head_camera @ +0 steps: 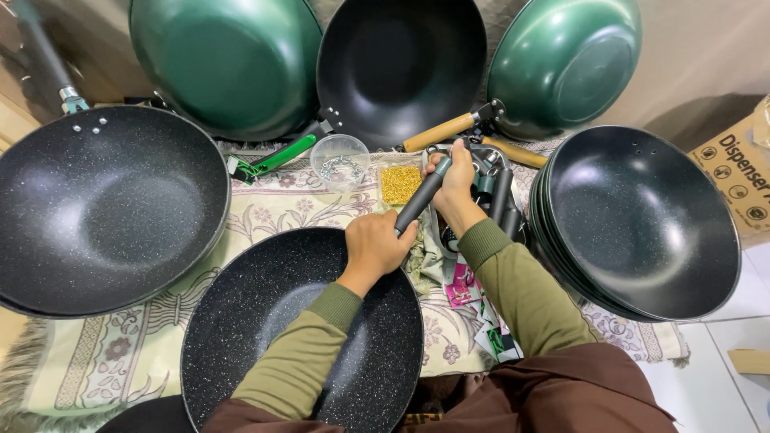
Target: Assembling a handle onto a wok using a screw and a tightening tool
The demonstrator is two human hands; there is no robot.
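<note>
Left hand (pixel 373 247) is closed around the lower end of a dark grey pan handle (pixel 421 198), resting on the rim of the speckled black wok (pixel 241 337) in front. Right hand (pixel 453 178) grips the same handle at its upper end, above a pile of loose handles (pixel 493 188). I think the handle may sit crooked on the rim (both hands pull at a slant), and the small dish of gold screws (pixel 400 184) beside the knuckles could be knocked over.

left hand (pixel 374 244) grips handle (pixel 420 198) | right hand (pixel 455 172) at its top
</note>
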